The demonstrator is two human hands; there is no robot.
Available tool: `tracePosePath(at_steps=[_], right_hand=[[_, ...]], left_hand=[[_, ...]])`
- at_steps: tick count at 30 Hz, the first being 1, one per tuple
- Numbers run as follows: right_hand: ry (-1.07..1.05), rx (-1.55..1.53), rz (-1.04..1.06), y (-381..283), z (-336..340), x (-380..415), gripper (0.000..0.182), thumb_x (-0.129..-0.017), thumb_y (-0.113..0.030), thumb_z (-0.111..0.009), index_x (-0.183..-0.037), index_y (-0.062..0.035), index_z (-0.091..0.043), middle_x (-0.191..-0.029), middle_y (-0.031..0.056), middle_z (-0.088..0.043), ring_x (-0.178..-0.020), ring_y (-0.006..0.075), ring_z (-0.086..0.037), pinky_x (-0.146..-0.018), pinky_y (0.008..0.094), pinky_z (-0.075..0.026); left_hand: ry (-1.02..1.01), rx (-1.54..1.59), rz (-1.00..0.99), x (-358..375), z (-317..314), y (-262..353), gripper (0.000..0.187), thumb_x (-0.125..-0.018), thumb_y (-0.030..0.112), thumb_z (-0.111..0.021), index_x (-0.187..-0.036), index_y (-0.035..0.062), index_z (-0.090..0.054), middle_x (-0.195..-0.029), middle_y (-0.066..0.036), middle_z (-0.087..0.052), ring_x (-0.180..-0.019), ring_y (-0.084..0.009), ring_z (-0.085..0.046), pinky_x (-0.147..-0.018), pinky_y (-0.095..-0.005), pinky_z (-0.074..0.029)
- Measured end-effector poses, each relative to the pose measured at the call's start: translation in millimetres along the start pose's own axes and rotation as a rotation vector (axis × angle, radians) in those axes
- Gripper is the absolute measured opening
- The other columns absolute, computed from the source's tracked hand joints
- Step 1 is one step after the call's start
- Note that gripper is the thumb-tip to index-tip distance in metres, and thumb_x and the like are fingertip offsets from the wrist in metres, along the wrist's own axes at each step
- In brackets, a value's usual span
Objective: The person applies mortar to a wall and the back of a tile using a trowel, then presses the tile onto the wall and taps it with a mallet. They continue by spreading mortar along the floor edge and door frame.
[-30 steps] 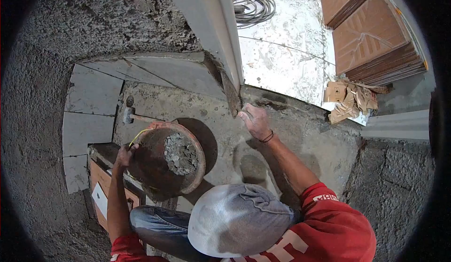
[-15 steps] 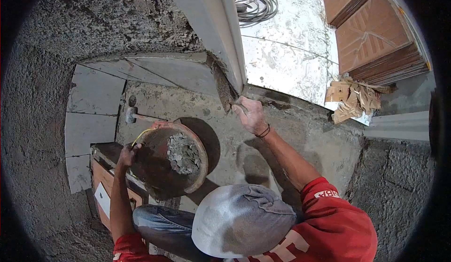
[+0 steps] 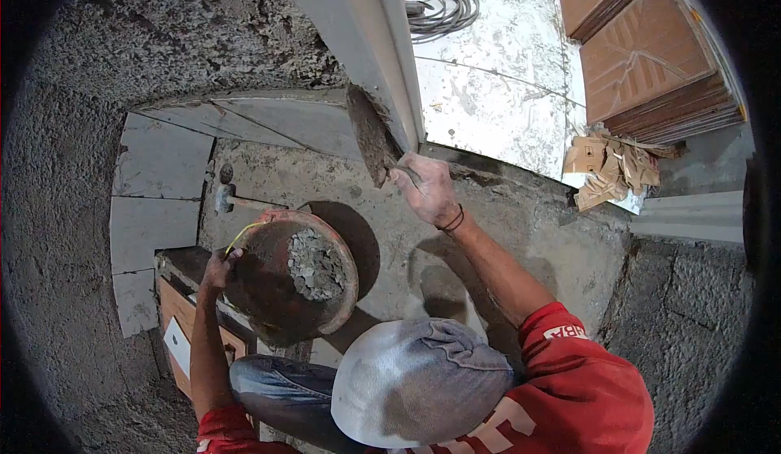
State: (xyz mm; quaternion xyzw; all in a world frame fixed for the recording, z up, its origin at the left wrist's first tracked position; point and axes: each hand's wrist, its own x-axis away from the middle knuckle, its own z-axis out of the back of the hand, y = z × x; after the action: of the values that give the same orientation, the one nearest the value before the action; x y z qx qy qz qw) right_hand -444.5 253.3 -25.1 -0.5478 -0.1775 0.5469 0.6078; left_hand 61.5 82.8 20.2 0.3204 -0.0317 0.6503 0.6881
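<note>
My left hand [image 3: 218,272] is closed on the yellow cord [image 3: 244,233] at the left rim of a round bucket [image 3: 348,271]. Grey mortar [image 3: 316,265] lies inside the bucket. My right hand [image 3: 427,189] grips the handle of a trowel [image 3: 371,138], its mortar-smeared blade pointing up and left beside the foot of the white door frame [image 3: 378,55]. A hammer [image 3: 226,199] lies on the floor behind the bucket, its handle reaching towards the rim.
Light tiles [image 3: 159,157] line the left wall base. A box [image 3: 236,344] stands below my left hand. Beyond the door frame are a coiled cable [image 3: 447,10], stacked brown tiles [image 3: 647,51] and crumpled cardboard [image 3: 610,173]. A capped head [image 3: 415,385] fills the bottom centre.
The trowel and my right hand have shifted slightly left, and more of the blade shows, now higher along the door frame's edge. My left hand and the bucket have hardly moved.
</note>
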Motion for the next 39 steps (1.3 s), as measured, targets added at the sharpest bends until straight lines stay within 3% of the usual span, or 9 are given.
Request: tracePosePath(at_steps=[6, 18, 22, 24, 28, 30, 31, 33, 39], right_hand=[[0.015, 0.024, 0.274, -12, -2, 17, 0.031, -0.096, -0.033, -0.072, -0.091, -0.0029, -0.064, -0.072, 0.0181, -0.061, -0.064, 0.0387, -0.063, -0.059, 0.0454, -0.049], [-0.696, 0.343, 0.15, 0, 7, 173, 0.03, -0.098, -0.043, -0.066, -0.097, -0.013, -0.067, -0.086, 0.0087, -0.067, -0.071, 0.0321, -0.07, -0.06, 0.0444, -0.055], [-0.525, 0.34, -0.009, 9, 56, 181, 0.032, -0.096, -0.041, -0.07, -0.09, -0.0097, -0.067, -0.081, 0.0129, -0.066, -0.073, 0.0363, -0.068, -0.063, 0.0477, -0.054], [-0.43, 0.301, -0.124, 15, 69, 169, 0.034, -0.095, -0.037, -0.072, -0.083, -0.0056, -0.065, -0.075, 0.0171, -0.064, -0.07, 0.0394, -0.064, -0.061, 0.0489, -0.049], [-0.246, 0.236, -0.161, 16, 63, 112, 0.031, -0.096, -0.033, -0.071, -0.086, -0.0043, -0.066, -0.077, 0.0178, -0.063, -0.066, 0.0385, -0.061, -0.06, 0.0467, -0.047], [-0.072, 0.062, -0.1, 14, 50, 79, 0.03, -0.097, -0.03, -0.07, -0.087, -0.0022, -0.066, -0.076, 0.0186, -0.061, -0.066, 0.0386, -0.059, -0.061, 0.0452, -0.046], [-0.065, 0.058, -0.1, 13, 44, 66, 0.03, -0.097, -0.03, -0.07, -0.087, -0.0022, -0.066, -0.076, 0.0186, -0.061, -0.066, 0.0386, -0.059, -0.061, 0.0452, -0.046], [-0.019, 0.07, -0.012, 12, 35, 46, 0.029, -0.097, -0.027, -0.071, -0.087, -0.0004, -0.065, -0.076, 0.0187, -0.06, -0.067, 0.0379, -0.06, -0.062, 0.0445, -0.047], [0.003, -0.046, 0.002, 24, 8, 26, 0.027, -0.096, -0.021, -0.071, -0.087, 0.0025, -0.063, -0.075, 0.0193, -0.059, -0.066, 0.0404, -0.059, -0.061, 0.0441, -0.047]], left_hand=[[-0.07, 0.081, 0.006, 0, 2, 4, 0.055, -0.097, 0.048, -0.071, -0.111, -0.0057, -0.069, -0.077, -0.005, -0.062, -0.071, -0.0157, -0.057, -0.066, -0.0372, -0.047], [0.0, -0.016, -0.142, 7, 1, 7, 0.056, -0.097, 0.05, -0.069, -0.105, -0.0058, -0.068, -0.079, -0.007, -0.062, -0.074, -0.0171, -0.056, -0.069, -0.0373, -0.047], [0.019, -0.038, -0.124, 2, 3, 1, 0.055, -0.097, 0.05, -0.069, -0.102, -0.0054, -0.068, -0.078, -0.005, -0.061, -0.073, -0.0168, -0.056, -0.067, -0.0372, -0.046], [-0.162, 0.043, 0.08, -12, 6, -12, 0.055, -0.097, 0.05, -0.069, -0.101, -0.0056, -0.068, -0.077, -0.005, -0.061, -0.072, -0.0163, -0.055, -0.065, -0.0364, -0.045], [-0.061, 0.019, -0.112, -23, 0, -32, 0.057, -0.097, 0.05, -0.069, -0.104, -0.0059, -0.068, -0.078, -0.004, -0.062, -0.071, -0.0157, -0.055, -0.065, -0.0359, -0.045], [-0.156, -0.025, 0.097, 9, 10, 30, 0.041, -0.103, 0.035, -0.067, -0.126, 0.0005, -0.064, -0.111, -0.008, -0.069, -0.104, -0.0206, -0.061, -0.094, -0.036, -0.05], [-0.154, -0.032, 0.095, 8, 9, 25, 0.041, -0.103, 0.035, -0.067, -0.126, 0.0005, -0.064, -0.111, -0.008, -0.069, -0.104, -0.0206, -0.061, -0.094, -0.036, -0.05], [0.014, 0.052, -0.239, -1, -3, -9, 0.055, -0.097, 0.049, -0.068, -0.108, -0.0046, -0.07, -0.082, -0.008, -0.067, -0.077, -0.0141, -0.059, -0.071, -0.0339, -0.049], [-0.082, 0.136, -0.064, 4, 1, 7, 0.052, -0.097, 0.05, -0.068, -0.106, -0.0015, -0.071, -0.081, -0.008, -0.066, -0.068, -0.0147, -0.063, -0.057, -0.0336, -0.051]])
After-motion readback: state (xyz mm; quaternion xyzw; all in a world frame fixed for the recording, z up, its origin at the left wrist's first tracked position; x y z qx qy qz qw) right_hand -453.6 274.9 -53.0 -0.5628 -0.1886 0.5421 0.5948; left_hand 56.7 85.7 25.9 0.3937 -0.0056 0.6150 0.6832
